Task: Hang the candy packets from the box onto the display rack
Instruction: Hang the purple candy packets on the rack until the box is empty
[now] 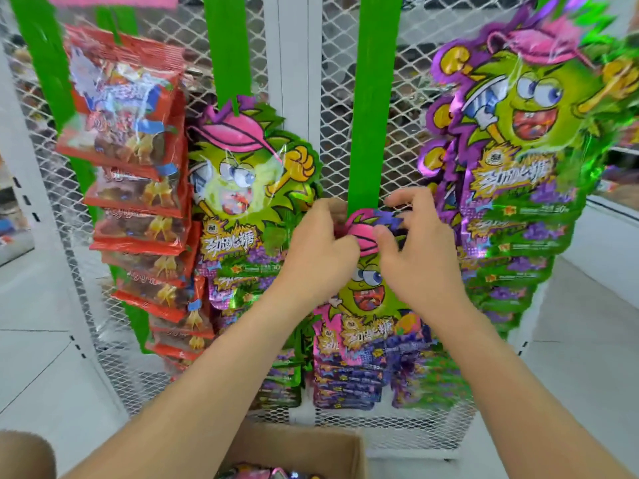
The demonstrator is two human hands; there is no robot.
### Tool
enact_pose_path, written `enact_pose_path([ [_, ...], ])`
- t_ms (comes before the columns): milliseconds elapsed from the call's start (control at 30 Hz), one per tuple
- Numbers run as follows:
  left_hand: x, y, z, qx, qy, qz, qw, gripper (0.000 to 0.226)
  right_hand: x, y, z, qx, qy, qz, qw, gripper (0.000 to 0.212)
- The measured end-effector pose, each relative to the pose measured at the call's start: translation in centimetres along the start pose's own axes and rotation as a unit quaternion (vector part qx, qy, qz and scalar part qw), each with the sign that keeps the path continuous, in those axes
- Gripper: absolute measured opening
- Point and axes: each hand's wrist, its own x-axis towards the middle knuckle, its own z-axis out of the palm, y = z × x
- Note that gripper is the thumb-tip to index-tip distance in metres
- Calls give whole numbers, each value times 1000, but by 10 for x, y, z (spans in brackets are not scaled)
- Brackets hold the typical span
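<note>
A green and purple candy packet (366,299) with a cartoon face hangs against the lower end of a green display strip (370,98). My left hand (321,243) and my right hand (415,250) both pinch the packet's pink top edge, right where it meets the strip. More packets of the same kind hang below it (349,378). A cardboard box (311,447) sits at the bottom of the view with several packets showing inside.
The strips hang on a white wire-mesh rack (297,63). Red snack packets (135,160) fill the left strip, green candy packets (249,188) the middle one, and a large bunch (518,150) hangs at the right. White tiled floor lies on both sides.
</note>
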Motion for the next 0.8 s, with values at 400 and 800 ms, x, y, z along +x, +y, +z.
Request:
enact_pose_path([
  [400,20,4,-15,-34,-55,-92,994,38,-11,-20,28,48,193,-60,978,32],
  [800,10,6,-27,-74,-133,-104,983,30,-26,-11,30,-42,214,-66,974,20],
])
